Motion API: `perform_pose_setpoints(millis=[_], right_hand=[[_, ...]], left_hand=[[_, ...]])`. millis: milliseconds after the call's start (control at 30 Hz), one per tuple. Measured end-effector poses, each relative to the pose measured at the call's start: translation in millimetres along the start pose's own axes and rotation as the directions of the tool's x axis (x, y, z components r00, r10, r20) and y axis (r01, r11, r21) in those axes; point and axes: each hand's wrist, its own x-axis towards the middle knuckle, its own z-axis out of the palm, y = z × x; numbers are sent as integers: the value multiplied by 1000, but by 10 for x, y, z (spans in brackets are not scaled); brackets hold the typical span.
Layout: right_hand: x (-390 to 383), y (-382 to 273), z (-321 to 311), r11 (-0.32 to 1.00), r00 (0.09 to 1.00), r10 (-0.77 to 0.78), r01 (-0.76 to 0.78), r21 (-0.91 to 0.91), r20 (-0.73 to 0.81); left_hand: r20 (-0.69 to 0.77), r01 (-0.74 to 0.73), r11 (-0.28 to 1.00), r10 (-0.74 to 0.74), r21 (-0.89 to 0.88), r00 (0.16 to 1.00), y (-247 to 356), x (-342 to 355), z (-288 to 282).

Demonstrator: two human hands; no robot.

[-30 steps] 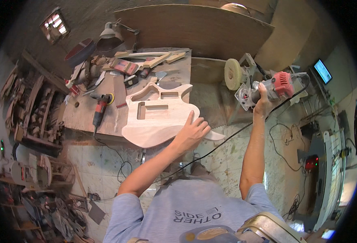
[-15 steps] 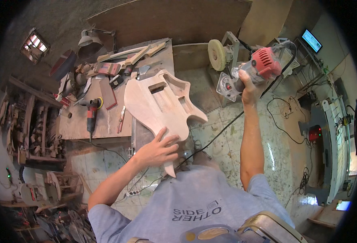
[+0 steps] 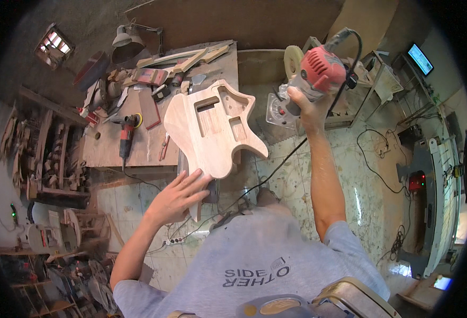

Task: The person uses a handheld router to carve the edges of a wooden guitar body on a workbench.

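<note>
A pale wooden electric guitar body with routed cavities lies over the right front corner of the workbench. On its near end rests my left hand, fingers stretched out and spread across the wood beside the near horn. My right hand is closed around a red handheld router, raised in the air to the right of the body. The router is tilted, its clear base plate facing left, apart from the wood. A black cord runs from its top end.
Near the bench's left side lies a red and black polisher. Wood strips, a sanding block and a lamp are farther back. A buffing wheel stands behind the router. The router's cord crosses above the tiled floor.
The guitar body has turned slightly, its near end swinging left along with my left hand. My right hand has brought the router a little up and left.
</note>
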Motion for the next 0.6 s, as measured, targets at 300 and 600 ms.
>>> perform_pose_setpoints(millis=[300,600], right_hand=[[-255,195,522,997,980,40,-52,60,195],[-340,121,662,999,963,44,-36,-33,267]], left_hand=[[-442,292,895,-424,-337,790,-646,449,17],[-437,662,705,-694,-255,572,-1395,1213,399]])
